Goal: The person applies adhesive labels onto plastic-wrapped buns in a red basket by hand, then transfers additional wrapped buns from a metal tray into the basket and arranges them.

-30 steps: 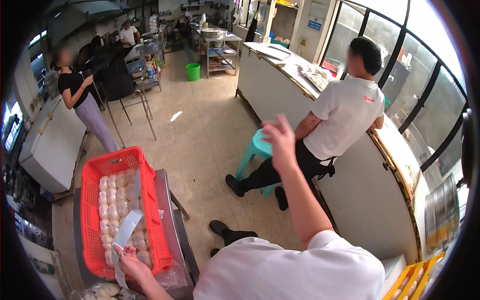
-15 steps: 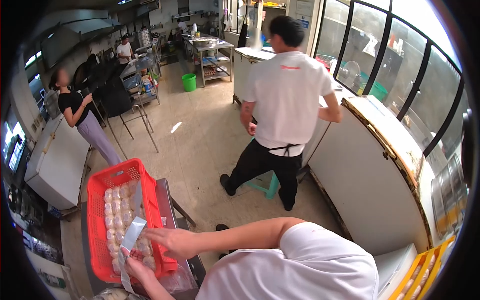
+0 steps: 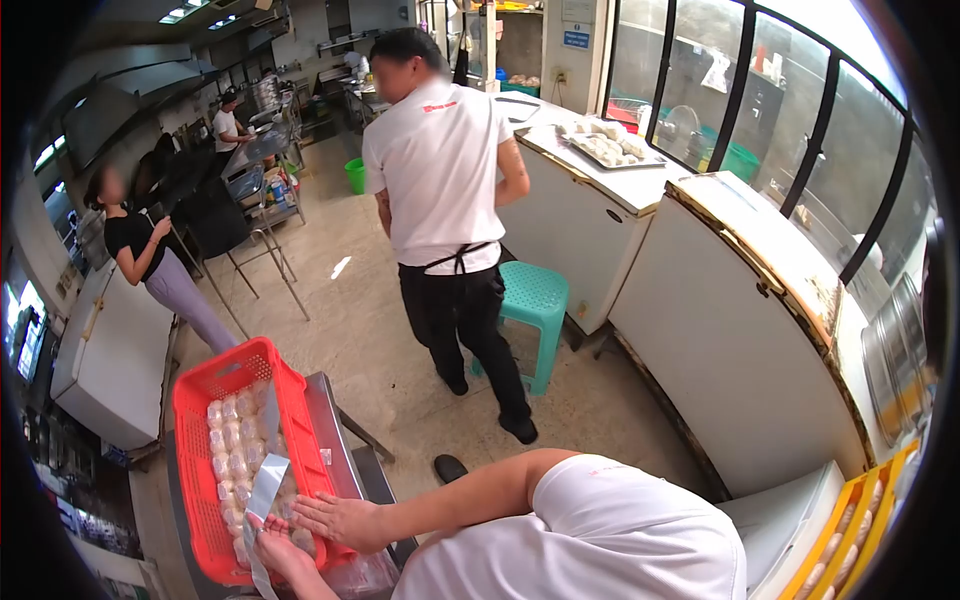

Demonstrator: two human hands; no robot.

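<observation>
A red perforated crate (image 3: 300, 420) holds rows of small round pale pieces in clear wrapping (image 3: 232, 435). A long, shiny grey strip (image 3: 265, 485), perhaps tape, runs over the crate's contents and hangs past its near end. My left hand (image 3: 285, 553) is at the crate's near end, its fingers closed on the strip's lower part. Beside it, my right hand (image 3: 345, 520) reaches in from the right over the crate's rim. Its fingers are stretched out and slightly apart, with nothing gripped in them.
The crate stands on a metal table (image 3: 335, 430). A co-worker in a white shirt (image 3: 440, 170) walks near a green stool (image 3: 535, 300). White chest freezers (image 3: 740, 340) line the right, one bearing a tray of pale pieces (image 3: 615, 150). Another person (image 3: 140, 240) stands at left.
The co-worker has stepped left, away from the stool, uncovering the tray. My right hand has shifted slightly down; my left hand stays at the strip. The view has shifted a little.
</observation>
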